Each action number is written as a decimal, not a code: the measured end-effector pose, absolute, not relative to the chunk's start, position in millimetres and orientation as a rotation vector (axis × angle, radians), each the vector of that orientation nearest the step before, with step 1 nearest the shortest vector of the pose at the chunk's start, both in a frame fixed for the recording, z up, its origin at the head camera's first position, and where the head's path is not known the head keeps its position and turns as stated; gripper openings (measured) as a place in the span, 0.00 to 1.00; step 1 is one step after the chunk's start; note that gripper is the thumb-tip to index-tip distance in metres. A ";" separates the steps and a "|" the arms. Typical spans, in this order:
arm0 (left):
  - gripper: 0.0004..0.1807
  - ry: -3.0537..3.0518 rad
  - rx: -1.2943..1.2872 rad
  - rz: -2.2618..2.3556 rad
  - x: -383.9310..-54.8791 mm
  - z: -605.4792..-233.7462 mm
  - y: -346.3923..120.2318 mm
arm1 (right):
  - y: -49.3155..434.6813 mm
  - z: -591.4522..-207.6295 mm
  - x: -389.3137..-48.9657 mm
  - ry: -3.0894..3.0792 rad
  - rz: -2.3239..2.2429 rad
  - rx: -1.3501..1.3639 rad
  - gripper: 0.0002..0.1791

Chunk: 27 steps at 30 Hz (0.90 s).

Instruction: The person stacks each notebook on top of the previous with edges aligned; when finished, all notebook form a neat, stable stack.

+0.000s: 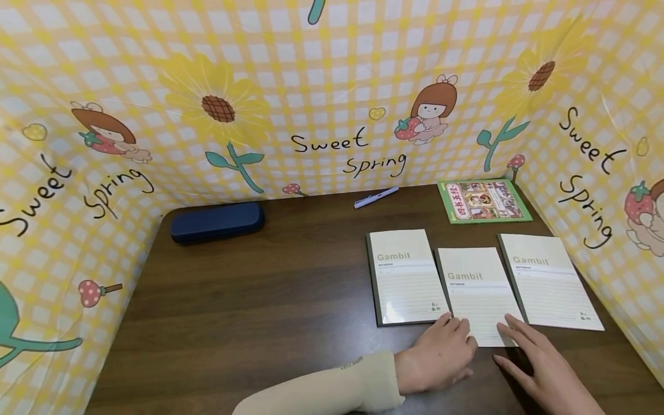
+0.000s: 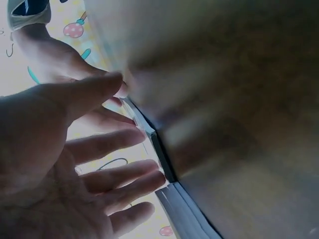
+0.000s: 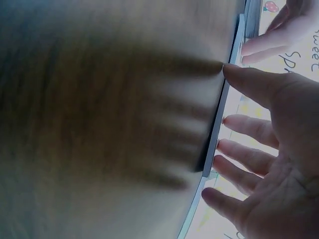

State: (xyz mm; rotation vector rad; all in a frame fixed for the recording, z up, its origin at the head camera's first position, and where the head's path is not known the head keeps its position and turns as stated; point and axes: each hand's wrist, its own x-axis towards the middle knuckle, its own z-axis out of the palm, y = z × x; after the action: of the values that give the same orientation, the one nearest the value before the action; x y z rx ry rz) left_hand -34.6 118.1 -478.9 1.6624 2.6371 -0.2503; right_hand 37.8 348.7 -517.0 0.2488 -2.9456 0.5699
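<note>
Three cream "Gambit" notebooks lie side by side on the brown table: a left notebook, a middle notebook and a right notebook. My left hand, in a beige sleeve, rests with its fingertips on the near left corner of the middle notebook. My right hand lies flat with straight fingers touching the middle notebook's near right edge. In the left wrist view my left hand is spread against the notebook edge. The right wrist view shows my right hand spread beside a notebook edge.
A dark blue pencil case lies at the back left of the table. A white pen and a green picture book lie at the back. A yellow checked "Sweet Spring" cloth screen walls in three sides.
</note>
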 end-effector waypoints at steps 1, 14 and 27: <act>0.26 2.662 1.658 -0.223 -34.5 -478.9 118.0 | 348.3 -516.5 37.5 -2.937 0.596 0.231 0.34; 0.21 2.673 1.185 0.583 -35.8 -473.8 103.8 | 358.2 -494.6 33.1 -2.880 0.813 -0.464 0.29; 0.30 2.015 0.546 1.401 -36.5 -478.6 83.9 | 376.2 -495.3 30.3 -2.925 1.129 -0.670 0.33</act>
State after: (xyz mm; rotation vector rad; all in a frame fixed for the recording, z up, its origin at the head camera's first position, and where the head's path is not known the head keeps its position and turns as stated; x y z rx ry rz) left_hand -36.5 83.9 -478.6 0.5456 2.0152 1.4011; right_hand 30.3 376.2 -495.3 -0.6701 -2.9250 1.1290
